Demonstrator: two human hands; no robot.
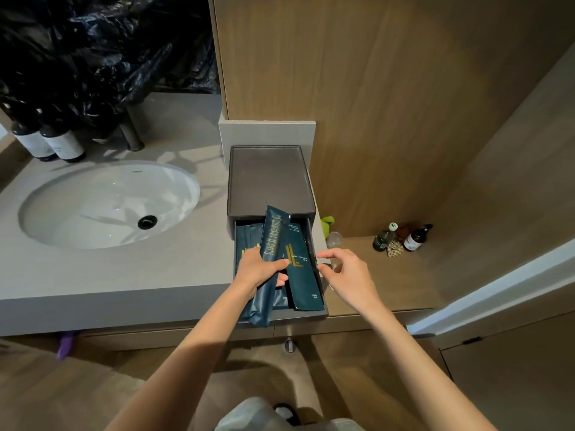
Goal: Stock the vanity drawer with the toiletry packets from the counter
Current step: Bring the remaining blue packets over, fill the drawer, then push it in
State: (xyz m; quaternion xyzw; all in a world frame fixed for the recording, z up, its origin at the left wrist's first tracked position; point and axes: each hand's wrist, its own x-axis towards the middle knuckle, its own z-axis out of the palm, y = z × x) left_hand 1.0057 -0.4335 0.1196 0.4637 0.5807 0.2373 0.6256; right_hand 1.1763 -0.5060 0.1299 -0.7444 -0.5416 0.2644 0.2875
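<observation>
Far left of the hands, the sink [109, 203] sits clear. The left hand [259, 270] grips a long packet [269, 262], tilted over the open drawer [311, 315], crowded with packets. The right hand [343, 272], fingers loosely spread, touches the drawer's right edge; bottles [401, 237] stand beyond it.

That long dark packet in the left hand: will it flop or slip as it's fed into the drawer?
The long packet probably flexes rather than flops: it stands angled out of the drawer from the left hand without drooping. Its glossy film looks slippery. It seems light, pinched one-handed.
</observation>
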